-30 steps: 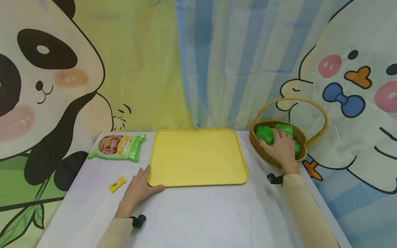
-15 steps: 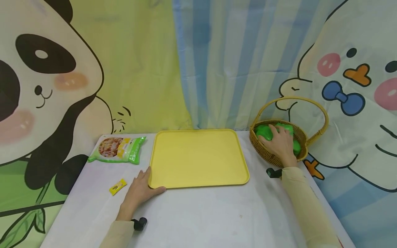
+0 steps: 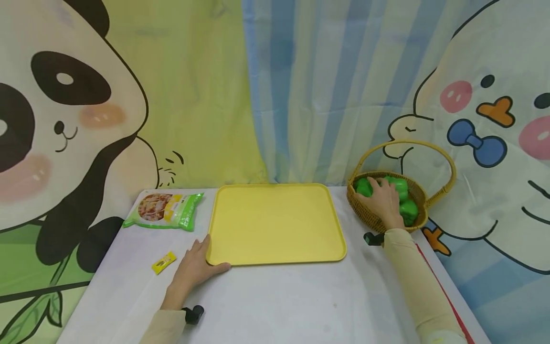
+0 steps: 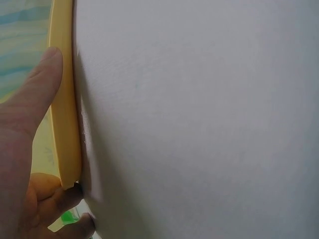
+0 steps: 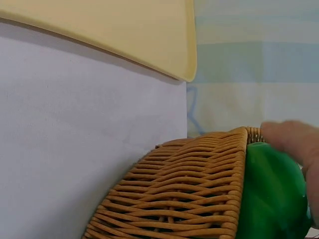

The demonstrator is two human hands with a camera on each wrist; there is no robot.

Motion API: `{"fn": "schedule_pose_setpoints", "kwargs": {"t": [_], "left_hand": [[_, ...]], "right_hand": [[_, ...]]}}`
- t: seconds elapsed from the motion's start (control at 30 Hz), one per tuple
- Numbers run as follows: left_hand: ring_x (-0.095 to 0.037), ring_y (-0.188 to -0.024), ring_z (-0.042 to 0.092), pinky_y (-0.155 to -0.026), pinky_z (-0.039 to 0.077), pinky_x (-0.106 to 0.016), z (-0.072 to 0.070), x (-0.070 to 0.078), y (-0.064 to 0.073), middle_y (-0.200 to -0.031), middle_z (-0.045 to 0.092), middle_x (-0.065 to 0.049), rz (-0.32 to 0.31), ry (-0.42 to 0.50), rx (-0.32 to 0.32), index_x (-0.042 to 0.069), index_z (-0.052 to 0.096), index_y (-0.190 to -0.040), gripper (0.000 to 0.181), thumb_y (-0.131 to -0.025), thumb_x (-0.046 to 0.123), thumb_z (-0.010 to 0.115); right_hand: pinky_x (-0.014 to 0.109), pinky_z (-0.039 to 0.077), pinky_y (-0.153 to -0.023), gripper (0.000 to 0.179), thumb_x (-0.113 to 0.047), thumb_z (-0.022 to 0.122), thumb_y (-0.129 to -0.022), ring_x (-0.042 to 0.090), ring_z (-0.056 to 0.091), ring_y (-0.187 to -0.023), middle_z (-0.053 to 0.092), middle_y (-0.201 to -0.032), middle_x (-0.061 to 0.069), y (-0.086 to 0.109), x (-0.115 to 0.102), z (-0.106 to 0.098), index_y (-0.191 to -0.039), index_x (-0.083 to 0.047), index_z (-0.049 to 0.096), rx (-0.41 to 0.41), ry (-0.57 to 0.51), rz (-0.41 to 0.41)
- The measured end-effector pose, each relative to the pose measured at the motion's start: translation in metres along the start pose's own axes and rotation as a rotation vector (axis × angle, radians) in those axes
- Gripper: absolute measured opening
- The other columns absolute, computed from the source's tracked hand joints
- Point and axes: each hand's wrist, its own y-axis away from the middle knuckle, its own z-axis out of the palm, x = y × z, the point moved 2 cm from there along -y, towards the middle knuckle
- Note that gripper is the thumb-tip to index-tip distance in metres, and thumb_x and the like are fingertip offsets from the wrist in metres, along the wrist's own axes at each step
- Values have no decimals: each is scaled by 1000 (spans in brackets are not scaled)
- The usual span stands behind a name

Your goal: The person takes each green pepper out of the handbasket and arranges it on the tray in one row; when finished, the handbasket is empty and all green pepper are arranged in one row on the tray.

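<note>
My left hand [image 3: 195, 267] lies at the near left corner of a yellow tray [image 3: 275, 224], thumb along the front edge and fingers along the left side. In the left wrist view the thumb [image 4: 47, 74] rests against the tray's rim [image 4: 65, 124]. My right hand [image 3: 384, 203] reaches into a wicker basket [image 3: 365, 212] and grips the leftmost green bell pepper [image 3: 364, 187], partly hiding it. The right wrist view shows the thumb over the pepper [image 5: 271, 194], just inside the woven rim. More green peppers [image 3: 408, 210] sit to the right of this hand.
A green and white food packet [image 3: 165, 210] lies at the back left of the white table, with a small yellow sachet [image 3: 163, 263] nearer. The basket's handle [image 3: 447, 160] arches over its contents. A printed curtain [image 3: 301, 95] hangs behind the table.
My right hand has shifted slightly left within the basket, onto the left pepper, uncovering more of the right-hand peppers. My left hand keeps its place at the tray corner.
</note>
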Motion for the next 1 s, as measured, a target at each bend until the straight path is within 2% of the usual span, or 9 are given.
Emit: {"fn": "schedule_pose_setpoints", "kwargs": {"t": [0.1, 0.27, 0.5, 0.73, 0.93, 1.0], "left_hand": [[-61, -146, 23, -115, 29, -74, 1, 0, 1, -160, 23, -37, 7, 0, 1, 1, 18, -160, 125, -75, 76, 70], [-61, -145, 23, -115, 29, -74, -1, 2, 1, -159, 22, -38, 9, 0, -2, 1, 18, -160, 124, -75, 75, 70], [-60, -146, 22, -118, 27, -72, -1, 0, 0, -160, 22, -37, -2, 2, -15, 1, 16, -160, 125, -75, 77, 68], [-58, -148, 20, -119, 25, -71, -4, -1, 2, -161, 22, -36, 6, 14, -18, 1, 16, -160, 125, -76, 76, 69], [-58, -148, 21, -119, 25, -71, -3, 0, 1, -160, 22, -37, 17, 20, -22, 0, 16, -160, 125, -76, 76, 69], [-57, -148, 20, -120, 24, -70, -3, -1, 0, -161, 22, -36, 16, 18, -24, 0, 15, -160, 125, -76, 76, 69]], "right_hand": [[74, 41, -96, 74, -44, 70, -92, 61, 41, -123, 40, -145, 38, 3, 3, 3, -147, -2, 45, 14, -1, 5], [73, 42, -95, 68, -36, 74, -90, 61, 45, -119, 44, -141, 39, 7, 5, 1, -143, 0, 50, 100, -40, -31], [70, 39, -102, 65, -31, 77, -89, 57, 46, -121, 46, -137, 39, 6, 2, -7, -139, 2, 52, 190, -78, -74], [67, 42, -96, 68, -33, 79, -87, 55, 47, -117, 47, -136, 36, 10, -2, -11, -140, 1, 53, 242, -151, -63], [65, 46, -85, 68, -28, 83, -83, 54, 48, -112, 49, -132, 36, 16, -3, -14, -139, 0, 56, 343, -220, -75], [64, 46, -83, 69, -29, 83, -83, 53, 47, -113, 48, -132, 35, 17, -5, -15, -140, -2, 55, 354, -241, -69]]}}
